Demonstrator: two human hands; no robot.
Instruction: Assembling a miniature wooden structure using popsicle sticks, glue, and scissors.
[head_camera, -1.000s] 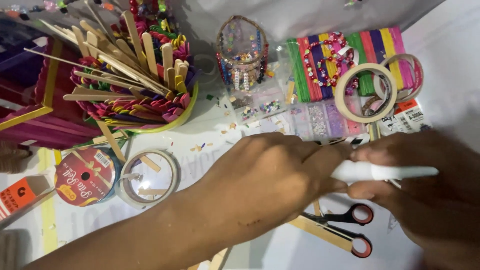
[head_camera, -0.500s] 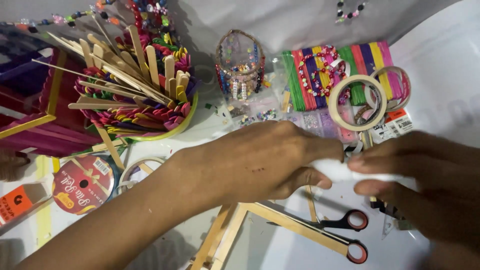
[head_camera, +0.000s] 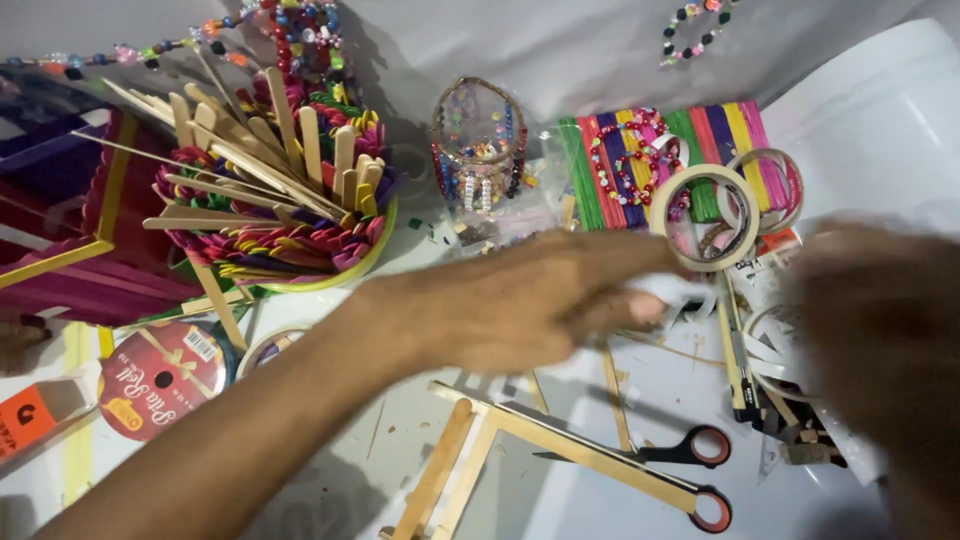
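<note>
Blurred right hand (head_camera: 880, 330) and left hand (head_camera: 530, 300) over white scrap (head_camera: 680, 292), fingers' grip impossible to tell.

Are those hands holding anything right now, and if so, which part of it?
It cannot be told. The left hand reaches across with something white at its fingertips, too blurred to identify. The right hand is motion-blurred. Neither touches the scissors.

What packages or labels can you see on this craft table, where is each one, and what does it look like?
Round red ribbon-reel label: lower left, yellow details, small white barcode patch.
Orange box: far left edge, rectangular, dark print.
Clear packet of coloured sticks: upper right, striped green, red, yellow, purple, pink.
</note>
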